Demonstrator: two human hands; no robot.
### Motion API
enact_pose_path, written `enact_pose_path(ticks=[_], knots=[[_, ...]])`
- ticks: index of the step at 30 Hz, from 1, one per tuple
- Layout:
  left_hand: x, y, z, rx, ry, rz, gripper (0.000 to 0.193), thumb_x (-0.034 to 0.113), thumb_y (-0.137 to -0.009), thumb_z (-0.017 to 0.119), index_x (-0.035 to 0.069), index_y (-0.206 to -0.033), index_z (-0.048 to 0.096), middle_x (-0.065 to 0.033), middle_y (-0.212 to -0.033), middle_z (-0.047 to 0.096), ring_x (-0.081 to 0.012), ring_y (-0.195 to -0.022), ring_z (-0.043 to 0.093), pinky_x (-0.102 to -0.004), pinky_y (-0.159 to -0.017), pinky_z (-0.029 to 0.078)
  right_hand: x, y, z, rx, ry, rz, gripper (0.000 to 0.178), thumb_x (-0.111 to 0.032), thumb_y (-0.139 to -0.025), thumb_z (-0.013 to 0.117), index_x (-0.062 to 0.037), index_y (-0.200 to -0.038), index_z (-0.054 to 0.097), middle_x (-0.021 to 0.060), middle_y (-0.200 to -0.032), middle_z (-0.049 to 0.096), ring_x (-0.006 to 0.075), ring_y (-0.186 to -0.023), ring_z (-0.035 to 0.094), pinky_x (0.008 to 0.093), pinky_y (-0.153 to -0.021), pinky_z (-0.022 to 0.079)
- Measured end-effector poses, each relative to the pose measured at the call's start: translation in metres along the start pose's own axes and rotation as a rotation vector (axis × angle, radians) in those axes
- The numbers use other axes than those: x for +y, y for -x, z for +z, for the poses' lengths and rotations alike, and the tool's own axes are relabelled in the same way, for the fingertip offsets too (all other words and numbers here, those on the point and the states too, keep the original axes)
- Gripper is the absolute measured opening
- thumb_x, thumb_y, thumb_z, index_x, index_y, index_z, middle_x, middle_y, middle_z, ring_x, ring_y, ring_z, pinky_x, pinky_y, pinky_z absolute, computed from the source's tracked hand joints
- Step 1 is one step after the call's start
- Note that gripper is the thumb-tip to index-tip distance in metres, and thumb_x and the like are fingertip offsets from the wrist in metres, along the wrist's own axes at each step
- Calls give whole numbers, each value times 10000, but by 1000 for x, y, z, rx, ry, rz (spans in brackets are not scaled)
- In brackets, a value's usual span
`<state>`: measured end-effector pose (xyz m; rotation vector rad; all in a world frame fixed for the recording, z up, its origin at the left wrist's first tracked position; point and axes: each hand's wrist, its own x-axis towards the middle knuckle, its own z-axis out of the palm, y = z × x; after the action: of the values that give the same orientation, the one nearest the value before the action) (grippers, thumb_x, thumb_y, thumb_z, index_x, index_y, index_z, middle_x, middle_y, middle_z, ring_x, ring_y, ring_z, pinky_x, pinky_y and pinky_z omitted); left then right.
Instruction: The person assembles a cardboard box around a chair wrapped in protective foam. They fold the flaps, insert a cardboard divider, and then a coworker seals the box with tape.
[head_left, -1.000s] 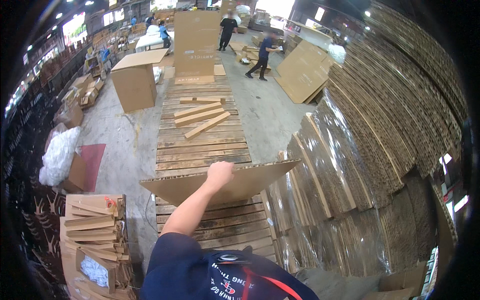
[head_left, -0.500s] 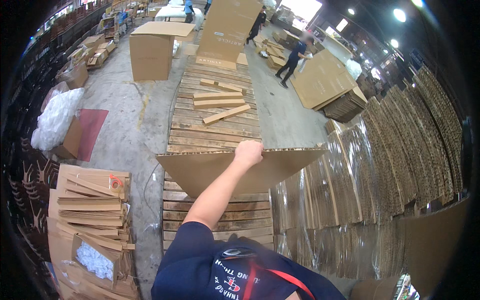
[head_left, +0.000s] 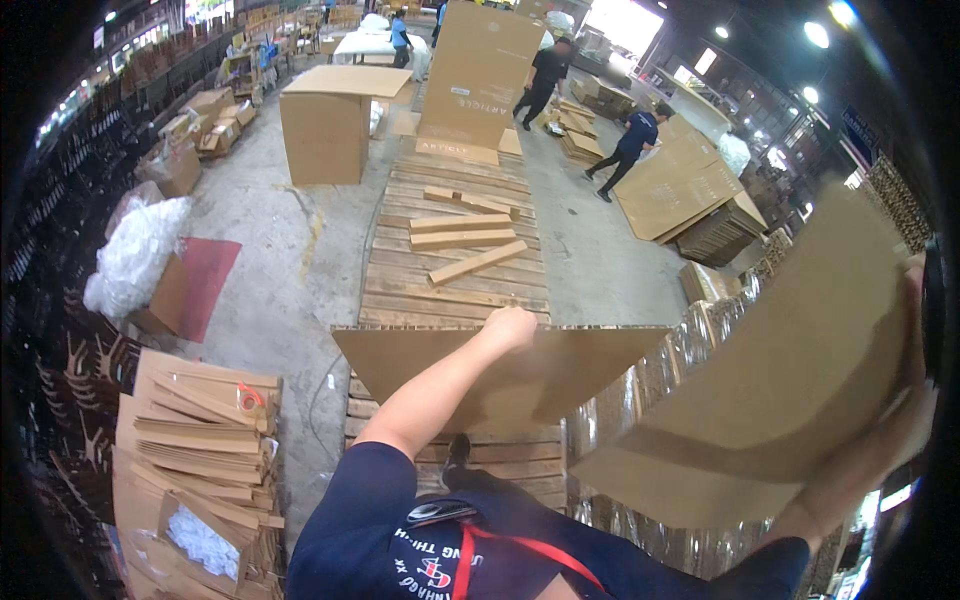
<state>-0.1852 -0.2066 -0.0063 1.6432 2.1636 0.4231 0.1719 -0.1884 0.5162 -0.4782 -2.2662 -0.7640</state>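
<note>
Since the frame half a second earlier, the second sheet [head_left: 740,370] had swung up from the lower right into full view, and the right forearm had appeared with it.

Right hand [head_left: 914,300] was at the far right rim, against the outer edge of that sheet; its fingers were largely lost in the dark border, so their exact grip could not be told. The second sheet was tilted and partly covered the film-wrapped stacks [head_left: 615,410] on the right.

Left hand [head_left: 512,327] had its fingers clenched over the upper edge of the first sheet [head_left: 590,375], near the middle. That sheet stood close to upright across the slatted deck [head_left: 400,295], in front of the person's body. Whether its lower edge touched the deck could not be told.

Beyond it, four cardboard strips [head_left: 478,263] lay on the deck, two of them side by side. A tall box [head_left: 475,80] stood at the far end, with a carton [head_left: 325,135] on the floor to its left. At lower left, a cardboard pile [head_left: 200,435] carried an orange tape roll [head_left: 250,398]. Two co-workers in dark clothing, one in black [head_left: 545,80] and one in navy [head_left: 632,140], were on the floor beyond, to the right of the deck.
</note>
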Motion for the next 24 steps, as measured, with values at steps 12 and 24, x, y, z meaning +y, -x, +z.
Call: enact_pose_path(ticks=[12,24], knots=[[-53,-103,-54,-461,215,212,482,352,-987,825,67,-1373,780,-242,-1248,807,-398,-1179,759,-505,-1009,570,-88,130,383,-37,-582,-264,686,-778,-786,822,-124,-974,739,-23,-713,489,148,-627,540,327,-579,417],[-73,-175,-49,-861,495,362,687,573,-1146,580,61,-1603,616,-211,-1538,686,-379,-1355,682,-519,-1085,586,-243,192,520,-197,-723,-84,685,-573,-761,950,-116,-1238,771,15,-984,671,229,-921,668,400,-805,508]])
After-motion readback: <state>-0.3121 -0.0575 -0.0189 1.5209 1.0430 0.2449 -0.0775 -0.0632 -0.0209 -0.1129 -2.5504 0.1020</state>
